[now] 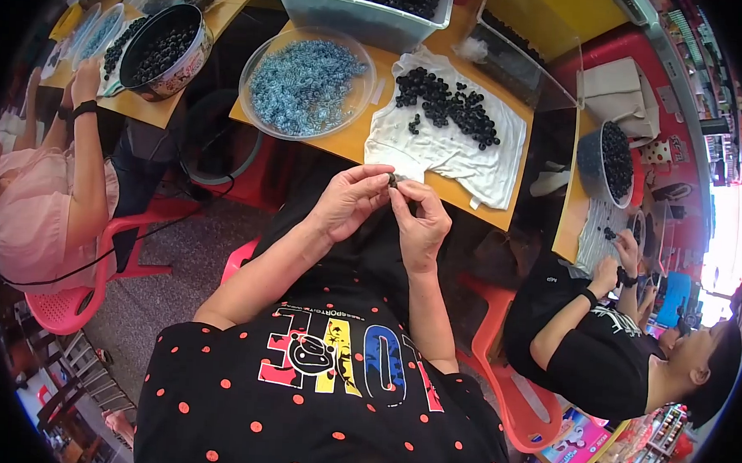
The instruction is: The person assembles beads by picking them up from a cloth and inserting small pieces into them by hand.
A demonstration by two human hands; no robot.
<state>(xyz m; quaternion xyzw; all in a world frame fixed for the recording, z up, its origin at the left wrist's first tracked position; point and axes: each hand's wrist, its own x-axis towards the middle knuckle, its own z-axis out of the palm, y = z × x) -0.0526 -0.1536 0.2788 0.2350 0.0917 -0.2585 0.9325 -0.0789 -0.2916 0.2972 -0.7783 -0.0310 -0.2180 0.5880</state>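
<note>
My left hand (354,204) and my right hand (422,225) meet in front of my chest, just off the near edge of the table. Between their fingertips they pinch a small dark piece (393,181), too small to make out in detail. Just beyond lies a white cloth (494,166) with a scatter of small black round pieces (451,109) on it. To its left, a round clear tray (248,84) holds a heap of small see-through bluish pieces (307,84).
A clear bin (359,20) full of black pieces stands at the back of my table (521,114). Co-workers sit at tables left (49,209) and right (598,341), with a pot (198,54) and a bucket (588,162) of black pieces. Plastic chairs (513,395) flank me.
</note>
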